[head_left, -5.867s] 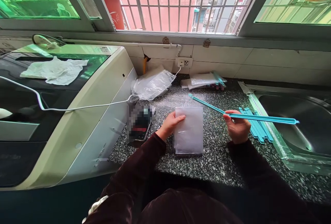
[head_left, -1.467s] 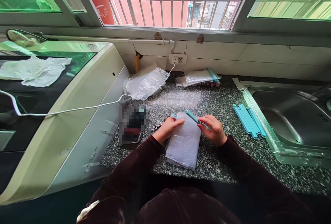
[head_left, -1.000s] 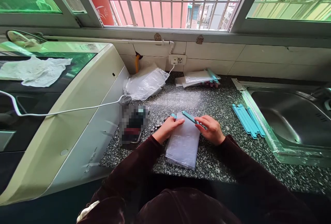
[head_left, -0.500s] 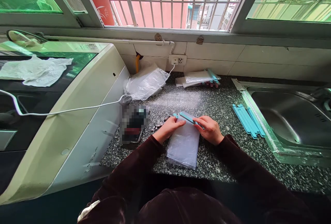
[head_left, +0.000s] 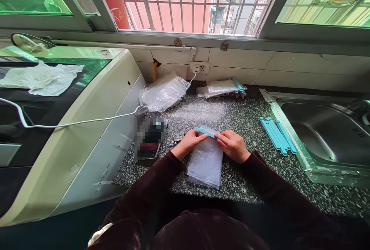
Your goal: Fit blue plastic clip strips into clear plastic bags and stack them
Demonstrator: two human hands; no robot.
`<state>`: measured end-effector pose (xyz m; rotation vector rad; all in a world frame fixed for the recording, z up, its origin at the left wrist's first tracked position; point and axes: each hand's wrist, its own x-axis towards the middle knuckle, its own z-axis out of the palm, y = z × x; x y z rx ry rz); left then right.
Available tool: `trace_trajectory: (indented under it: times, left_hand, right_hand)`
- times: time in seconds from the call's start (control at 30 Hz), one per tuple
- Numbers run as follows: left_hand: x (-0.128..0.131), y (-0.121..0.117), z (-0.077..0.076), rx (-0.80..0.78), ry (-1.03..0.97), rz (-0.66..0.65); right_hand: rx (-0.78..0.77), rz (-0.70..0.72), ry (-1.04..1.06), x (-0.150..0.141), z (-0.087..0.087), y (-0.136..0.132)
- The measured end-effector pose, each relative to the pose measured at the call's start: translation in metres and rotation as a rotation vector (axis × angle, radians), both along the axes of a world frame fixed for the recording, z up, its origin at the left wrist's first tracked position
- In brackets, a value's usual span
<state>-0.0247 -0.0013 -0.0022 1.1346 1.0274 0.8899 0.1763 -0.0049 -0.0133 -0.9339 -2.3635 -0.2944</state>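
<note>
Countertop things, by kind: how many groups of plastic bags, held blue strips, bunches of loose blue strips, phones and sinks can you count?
Groups of plastic bags: 3 (front bags, back-left bags, back-right bags)
Held blue strip: 1
Bunch of loose blue strips: 1
Phone: 1
Sink: 1
Total: 7

Translucent plastic bags [head_left: 206, 162] are stacked flat over the speckled worktop [head_left: 245, 113], lower edges slightly uneven. A slim turquoise clip [head_left: 207, 132] is laid across their far end; closure cannot be confirmed.
</note>
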Motion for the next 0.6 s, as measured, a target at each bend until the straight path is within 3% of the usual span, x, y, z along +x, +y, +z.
trace_trajectory:
  times: [0.3,0.43,0.6]
  left_hand:
    - [-0.0016,0.0004,0.0013,0.156,0.17,0.186]
    - [-0.0026,-0.0006,0.0041,0.202,0.22,0.185]
    - [-0.0045,-0.0016,0.0012,0.301,0.284,0.1]
  right_hand:
    - [0.074,-0.013,-0.034,-0.0009,0.0019,-0.0009]
    - [0.069,-0.01,-0.018,-0.0018,0.0008,-0.0018]
    - [-0.034,-0.075,0.263,0.0052,0.0009,0.0012]
